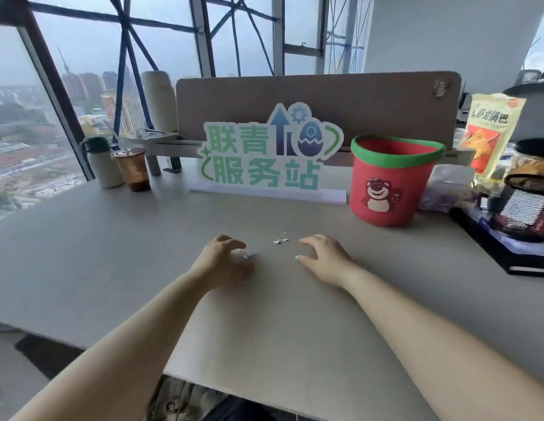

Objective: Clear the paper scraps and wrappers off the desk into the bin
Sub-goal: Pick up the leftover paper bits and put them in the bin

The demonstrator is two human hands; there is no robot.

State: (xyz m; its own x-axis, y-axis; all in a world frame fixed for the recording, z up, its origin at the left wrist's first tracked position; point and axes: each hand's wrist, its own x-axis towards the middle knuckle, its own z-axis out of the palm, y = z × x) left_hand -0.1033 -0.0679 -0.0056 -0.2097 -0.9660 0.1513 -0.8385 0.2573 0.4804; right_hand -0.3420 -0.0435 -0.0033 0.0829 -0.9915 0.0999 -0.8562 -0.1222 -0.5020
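A red bin (389, 183) with a green rim and a bear picture stands upright at the back right of the grey desk (112, 253). My left hand (222, 262) curls over small white paper scraps (249, 254) at its fingertips. A few tiny scraps (280, 240) lie loose between my hands. My right hand (325, 258) rests on the desk with fingers spread, and one small scrap (298, 257) sits at its thumb tip. The bin's inside is hidden.
A green and white cut-out sign (264, 153) stands at the back centre before a divider panel (319, 98). A coffee cup (132, 168) and flask (100, 162) stand back left. A snack bag (489, 135), jars and a mesh holder (525, 208) crowd the right.
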